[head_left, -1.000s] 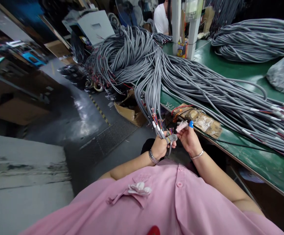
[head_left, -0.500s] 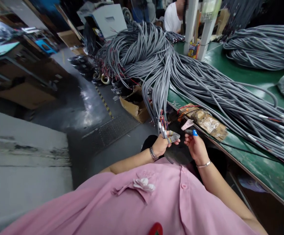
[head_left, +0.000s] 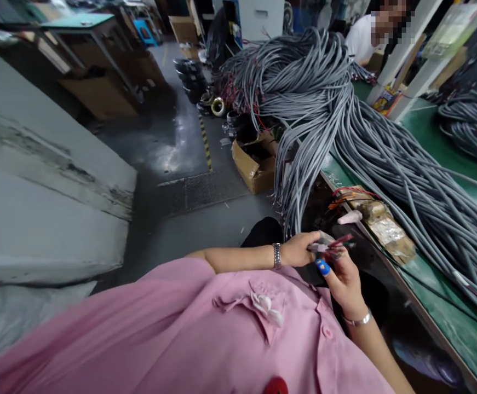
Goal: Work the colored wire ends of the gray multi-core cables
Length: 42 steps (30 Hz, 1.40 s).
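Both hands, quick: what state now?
Left hand: closed, holding a white-sleeved cable end.
Right hand: fingers at the coloured wires; whether gripping cannot be told.

Shiny grey floor, yellow-black striped tape; teal-topped table upper left, blue stool beyond.

Adds up to two hands, two wristbands, one blue thumb cover, several coloured wires too bunched to count, one pale pink piece, one tape-wrapped block, grey cables past counting, two white posts, one co-worker, one blue stool, one black-and-yellow floor stripe and at least three cardboard boxes.
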### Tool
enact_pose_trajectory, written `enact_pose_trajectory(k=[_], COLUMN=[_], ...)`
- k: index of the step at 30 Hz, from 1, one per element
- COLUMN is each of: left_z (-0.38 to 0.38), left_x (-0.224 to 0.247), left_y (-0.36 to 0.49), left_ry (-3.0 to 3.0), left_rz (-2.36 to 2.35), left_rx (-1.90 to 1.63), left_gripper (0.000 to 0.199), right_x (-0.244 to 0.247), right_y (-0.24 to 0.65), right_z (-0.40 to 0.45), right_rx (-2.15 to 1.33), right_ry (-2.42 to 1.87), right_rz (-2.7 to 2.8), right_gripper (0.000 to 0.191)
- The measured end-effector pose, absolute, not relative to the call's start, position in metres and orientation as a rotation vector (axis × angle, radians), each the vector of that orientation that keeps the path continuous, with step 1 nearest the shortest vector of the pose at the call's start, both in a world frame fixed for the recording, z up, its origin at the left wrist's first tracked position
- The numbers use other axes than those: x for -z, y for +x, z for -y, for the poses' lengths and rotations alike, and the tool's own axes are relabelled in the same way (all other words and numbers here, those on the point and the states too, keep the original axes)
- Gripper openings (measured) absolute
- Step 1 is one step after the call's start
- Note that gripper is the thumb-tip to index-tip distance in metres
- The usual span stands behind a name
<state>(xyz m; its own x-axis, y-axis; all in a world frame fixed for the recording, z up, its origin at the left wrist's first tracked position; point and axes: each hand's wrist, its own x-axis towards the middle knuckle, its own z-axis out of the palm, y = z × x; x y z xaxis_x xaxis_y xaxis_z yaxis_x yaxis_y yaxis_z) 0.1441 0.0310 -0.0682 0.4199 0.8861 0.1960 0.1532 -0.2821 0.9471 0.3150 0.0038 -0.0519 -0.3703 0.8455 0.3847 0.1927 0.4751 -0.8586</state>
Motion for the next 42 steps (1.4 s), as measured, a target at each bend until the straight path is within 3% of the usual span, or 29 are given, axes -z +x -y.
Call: enact_pose_trajectory(k=[3,13,17,23,32,42], left_z=[-0.025,-0.025,-0.031,-0.021,-0.02,-0.031], left_x=[0.065,0.063,0.082,0.088,0.072,0.074], left_y=[0.142,0.126,0.109,0.079,0.082,0.068], left_ry=[1.918,1.81,1.848,1.895,1.313,0.944], left_rz=[-0.945,-0.729,-0.686,-0.806,-0.546,-0.786], left_rx=[-0.927,-1.025,-1.062,-1.034,-0.959,-1.193], left_gripper=[0.029,0.047,0.043,0.039,0.075,0.036], right_x=[0.051,0.048,0.036,0.029,0.041,0.069], right_y=[0.315,0.29,0.268,0.245,0.261,0.317], right_z=[-0.002,-0.002,-0.007,-0.016,-0.014,-0.019], right_rx=[-0.92,-0.734,-0.747,-0.8,-1.117,-1.109], right_ry=[-0.828,-0.847,-0.803,-0.726,-0.762,-1.11], right_rz=[1.903,2.001,2.122,2.238,1.906,1.478], right_gripper=[0.026,0.024,0.03,0.024,0.016,0.021])
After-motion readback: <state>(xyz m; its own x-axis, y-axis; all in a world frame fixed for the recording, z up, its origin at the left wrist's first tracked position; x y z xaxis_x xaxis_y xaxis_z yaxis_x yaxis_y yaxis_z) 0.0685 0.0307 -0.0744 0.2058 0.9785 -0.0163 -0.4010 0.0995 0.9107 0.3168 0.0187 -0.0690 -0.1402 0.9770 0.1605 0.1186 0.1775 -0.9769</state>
